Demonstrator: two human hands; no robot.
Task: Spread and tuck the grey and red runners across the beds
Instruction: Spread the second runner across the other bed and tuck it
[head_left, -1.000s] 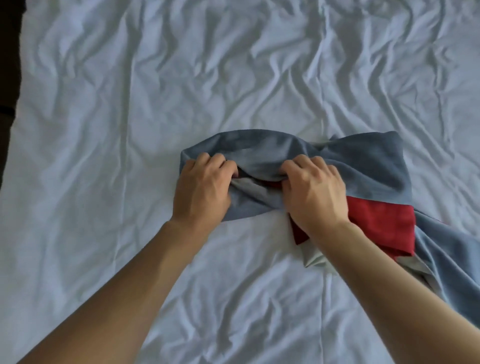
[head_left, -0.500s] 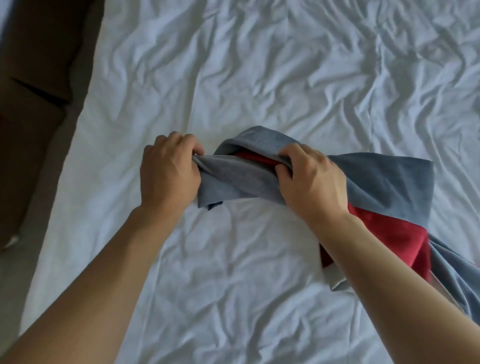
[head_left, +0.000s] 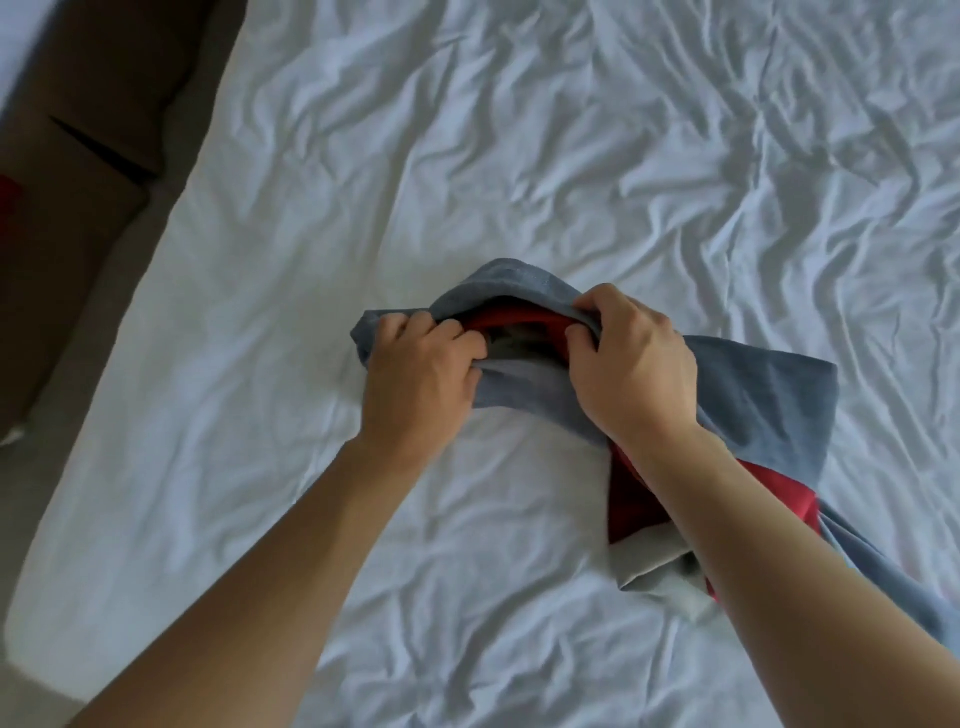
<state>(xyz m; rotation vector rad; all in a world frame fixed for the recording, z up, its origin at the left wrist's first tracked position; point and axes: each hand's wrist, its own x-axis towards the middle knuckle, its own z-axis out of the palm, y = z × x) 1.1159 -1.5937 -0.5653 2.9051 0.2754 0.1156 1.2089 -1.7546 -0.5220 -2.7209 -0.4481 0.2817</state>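
Note:
A bunched grey and red runner (head_left: 769, 410) lies on the wrinkled white bed (head_left: 519, 156), trailing off toward the lower right. Its grey-blue side faces up, and red cloth (head_left: 628, 514) shows underneath and inside the fold between my hands. My left hand (head_left: 415, 379) is closed on the runner's left end. My right hand (head_left: 634, 369) grips the grey fold just to the right, holding the layers apart so the red and pale grey lining show. My right forearm covers part of the runner.
The bed's left edge (head_left: 156, 291) runs diagonally down the left side. Beyond it is a brown floor or furniture (head_left: 67, 182) with a dark gap. A small red patch (head_left: 6, 200) shows at the far left.
The view has shifted so the bed's left edge and brown floor show more. Both hands have lifted and opened the runner's end, exposing more red inside the fold.

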